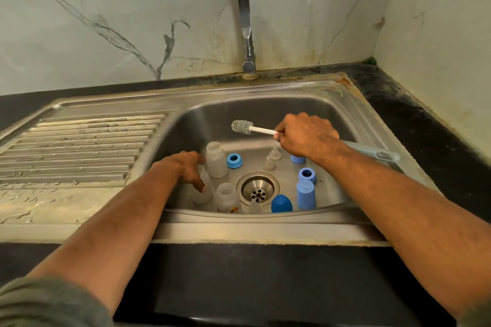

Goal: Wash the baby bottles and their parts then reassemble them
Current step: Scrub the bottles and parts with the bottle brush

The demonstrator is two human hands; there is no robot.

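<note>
A bottle brush [242, 126] is held above the sink [342, 111] in the clenched grip of the right hand [305, 135], its bristle head pointing left. The left hand [190, 167] is lowered among the clear bottles, its fingers curled against one bottle [203, 188] at the near left; whether that grip is fully closed around it cannot be told. A second bottle [216, 159] and a third [227, 196] stand beside it. Blue collars [234, 160], teats [273, 156] and blue caps [306, 194] are scattered around the drain [257, 188]. The bottles are judged light, thin-walled plastic, slippery once wet, so a wrap around the body is advised. The faucet [245, 26] shows no running water.
</note>
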